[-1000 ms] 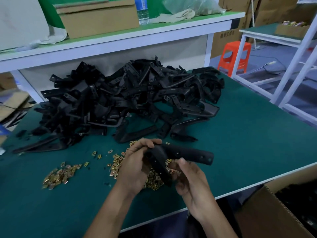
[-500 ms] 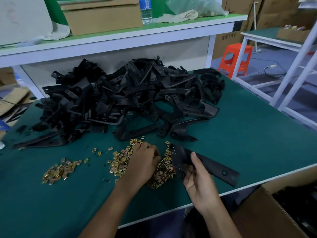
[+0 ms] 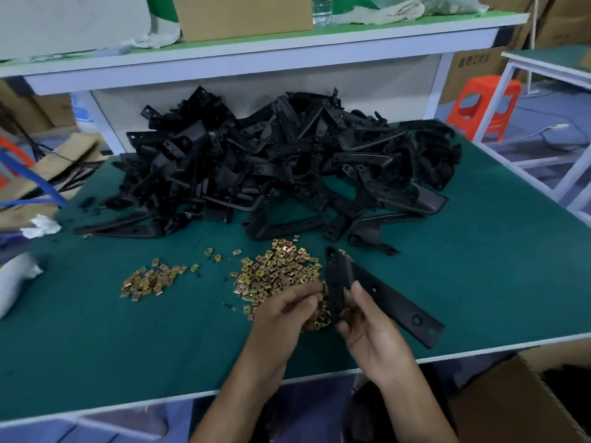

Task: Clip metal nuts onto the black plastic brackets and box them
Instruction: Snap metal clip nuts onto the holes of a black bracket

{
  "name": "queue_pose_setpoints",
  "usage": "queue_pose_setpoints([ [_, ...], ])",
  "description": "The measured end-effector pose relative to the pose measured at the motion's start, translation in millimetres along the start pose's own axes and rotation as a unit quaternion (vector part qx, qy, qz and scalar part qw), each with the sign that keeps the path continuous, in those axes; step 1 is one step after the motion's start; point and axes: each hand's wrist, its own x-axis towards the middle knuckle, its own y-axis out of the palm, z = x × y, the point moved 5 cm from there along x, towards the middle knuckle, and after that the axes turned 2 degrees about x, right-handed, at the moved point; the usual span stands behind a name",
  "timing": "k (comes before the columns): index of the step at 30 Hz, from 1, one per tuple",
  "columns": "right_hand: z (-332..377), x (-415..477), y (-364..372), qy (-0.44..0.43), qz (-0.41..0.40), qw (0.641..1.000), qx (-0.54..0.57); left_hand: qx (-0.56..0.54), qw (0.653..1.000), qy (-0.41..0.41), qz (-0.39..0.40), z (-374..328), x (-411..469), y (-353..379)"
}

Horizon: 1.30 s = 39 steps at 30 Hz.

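The job is looking early to me, with far more left than done. At the far side of the green table (image 3: 499, 257) a big heap of black brackets (image 3: 287, 174) is still lying tangled and waiting. I cannot see a nut clipped on any of them.

Nearer, the metal nuts (image 3: 275, 273) are lying loose in a broad pile, with a smaller pile of nuts (image 3: 150, 279) off to the left and a few strays between the two.

The person is working on one piece at the near edge. The right hand (image 3: 374, 334) is gripping a single black bracket (image 3: 396, 303) at its bend, thumb laid over the top. The long arm is pointing right toward the table edge and the short arm is pointing away over the nuts. The holes along it are looking bare, so I judge that no nut is on it yet.

The left hand (image 3: 281, 314) is hovering at the near rim of the big pile, just beside the bracket, with fingers curled inward. Whether they are pinching a nut I cannot tell, as the fingertips are hiding it.

The cardboard box (image 3: 511, 410) is standing open below the table at the near right. Its inside is dark, and I cannot make out how many finished brackets it holds.
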Motion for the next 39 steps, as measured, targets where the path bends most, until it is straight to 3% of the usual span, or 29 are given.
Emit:
queue_pose_setpoints([
  [27, -1.0, -3.9, 3.1, 0.027, 0.057, 0.997, -0.052, -0.130, 0.991, -0.029, 0.032, -4.2, 4.5, -2.8],
  [34, -0.5, -5.8, 4.4, 0.037, 0.050, 0.997, -0.045, 0.025, 0.995, 0.090, 0.018, -13.2, 1.3, -4.2],
  [39, 0.2, -8.3, 9.7, 0.033, 0.076, 0.993, -0.087, -0.047, 0.997, 0.048, 0.028, -8.7, 1.7, 0.7],
])
